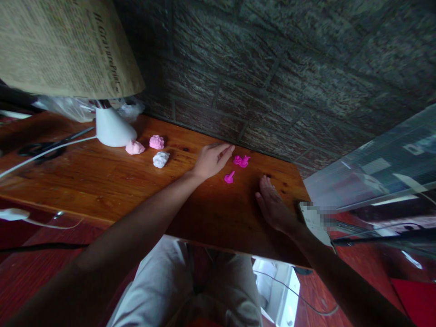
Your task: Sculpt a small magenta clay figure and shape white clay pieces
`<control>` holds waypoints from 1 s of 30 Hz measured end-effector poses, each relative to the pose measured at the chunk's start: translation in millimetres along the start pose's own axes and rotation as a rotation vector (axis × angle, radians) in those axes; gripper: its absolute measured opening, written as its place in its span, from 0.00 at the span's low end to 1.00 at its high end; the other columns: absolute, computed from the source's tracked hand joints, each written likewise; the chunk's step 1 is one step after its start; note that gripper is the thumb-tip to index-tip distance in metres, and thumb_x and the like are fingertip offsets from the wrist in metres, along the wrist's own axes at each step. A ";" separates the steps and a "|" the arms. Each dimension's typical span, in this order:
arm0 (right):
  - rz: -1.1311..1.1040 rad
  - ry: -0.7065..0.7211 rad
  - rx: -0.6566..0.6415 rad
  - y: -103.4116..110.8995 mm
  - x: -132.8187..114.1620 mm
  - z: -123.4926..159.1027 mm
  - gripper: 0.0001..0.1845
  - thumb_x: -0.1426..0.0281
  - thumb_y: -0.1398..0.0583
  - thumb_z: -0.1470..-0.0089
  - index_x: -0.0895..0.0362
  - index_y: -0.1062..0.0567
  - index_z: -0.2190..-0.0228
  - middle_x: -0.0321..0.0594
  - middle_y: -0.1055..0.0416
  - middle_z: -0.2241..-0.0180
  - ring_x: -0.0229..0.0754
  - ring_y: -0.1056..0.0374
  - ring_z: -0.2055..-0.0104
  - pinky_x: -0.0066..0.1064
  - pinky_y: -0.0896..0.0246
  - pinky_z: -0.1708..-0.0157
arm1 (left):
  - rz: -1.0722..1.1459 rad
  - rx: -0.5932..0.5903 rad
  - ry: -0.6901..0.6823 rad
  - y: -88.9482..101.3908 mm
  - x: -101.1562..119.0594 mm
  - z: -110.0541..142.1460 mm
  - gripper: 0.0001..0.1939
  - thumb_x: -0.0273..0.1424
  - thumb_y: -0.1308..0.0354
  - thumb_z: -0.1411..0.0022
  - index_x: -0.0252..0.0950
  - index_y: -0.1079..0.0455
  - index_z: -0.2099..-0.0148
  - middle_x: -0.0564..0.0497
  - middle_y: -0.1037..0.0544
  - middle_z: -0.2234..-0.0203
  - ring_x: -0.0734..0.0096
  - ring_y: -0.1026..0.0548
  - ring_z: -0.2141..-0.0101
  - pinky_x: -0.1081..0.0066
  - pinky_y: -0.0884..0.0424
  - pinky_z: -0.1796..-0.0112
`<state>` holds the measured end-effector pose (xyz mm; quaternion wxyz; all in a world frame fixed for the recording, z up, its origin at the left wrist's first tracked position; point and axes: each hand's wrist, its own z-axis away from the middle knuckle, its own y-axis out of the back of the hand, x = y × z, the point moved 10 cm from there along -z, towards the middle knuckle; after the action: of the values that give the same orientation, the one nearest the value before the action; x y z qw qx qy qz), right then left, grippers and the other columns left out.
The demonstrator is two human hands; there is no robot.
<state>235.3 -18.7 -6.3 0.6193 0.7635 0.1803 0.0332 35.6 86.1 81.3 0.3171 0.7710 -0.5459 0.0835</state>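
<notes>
My left hand (211,160) rests on its edge on the wooden table, fingers stretched to the right, thumb slightly apart, nothing visible in it. To its right lies a crumpled magenta clay piece (241,161). Nearer to me is a smaller magenta clay piece (229,177) with a raised stem. My right hand (272,204) lies flat on the table to the right of both pieces, fingers out and holding nothing. Left of my left hand sit a white clay lump (161,159), a pink clay lump (157,142) and a paler pink lump (135,147).
A lamp with a white base (114,129) and newsprint shade (68,50) stands at the left. Black-handled scissors (41,150) lie under its white cord (47,153). A dark stone wall (218,68) borders the back of the wooden table (112,190).
</notes>
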 end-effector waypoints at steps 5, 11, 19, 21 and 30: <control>0.015 0.202 -0.024 -5.3 -60.4 19.9 0.34 0.63 0.54 0.30 0.65 0.53 0.30 0.59 0.49 0.31 0.56 0.56 0.27 0.56 0.48 0.32 | 0.009 0.028 0.023 4.2 -3.1 0.1 0.16 0.36 0.49 0.28 0.35 0.25 0.65 0.49 0.18 0.73 0.74 0.25 0.76 0.72 0.31 0.70; 0.013 0.004 0.067 -2.4 -9.3 0.0 0.35 0.60 0.58 0.30 0.70 0.50 0.31 0.66 0.48 0.32 0.62 0.54 0.28 0.65 0.49 0.34 | 0.010 0.005 0.011 1.3 -2.1 -0.4 0.17 0.36 0.50 0.28 0.35 0.25 0.65 0.49 0.18 0.73 0.74 0.25 0.76 0.73 0.31 0.70; 0.047 0.056 0.045 -1.0 -29.3 20.7 0.34 0.61 0.55 0.30 0.69 0.49 0.32 0.64 0.50 0.31 0.59 0.56 0.27 0.58 0.47 0.33 | 0.007 0.042 0.036 5.8 -6.9 0.0 0.17 0.37 0.49 0.28 0.35 0.24 0.64 0.49 0.18 0.73 0.73 0.25 0.76 0.73 0.31 0.71; 0.079 0.039 0.072 4.2 -19.2 25.7 0.34 0.61 0.55 0.30 0.69 0.49 0.32 0.64 0.50 0.31 0.58 0.56 0.27 0.58 0.47 0.33 | 0.007 0.041 0.031 5.0 -7.2 -0.2 0.17 0.37 0.49 0.28 0.35 0.24 0.65 0.49 0.18 0.74 0.73 0.25 0.76 0.73 0.32 0.71; 0.022 0.092 0.006 -3.6 -23.1 14.5 0.33 0.63 0.57 0.30 0.70 0.47 0.32 0.62 0.52 0.30 0.57 0.59 0.26 0.56 0.46 0.33 | 0.015 0.040 0.055 4.9 -13.5 0.8 0.16 0.36 0.48 0.29 0.36 0.25 0.66 0.50 0.18 0.73 0.72 0.23 0.74 0.73 0.31 0.70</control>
<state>216.9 -38.9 -9.1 0.6077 0.7648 0.2005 0.0747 25.8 95.3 76.2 0.3159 0.7706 -0.5408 0.1178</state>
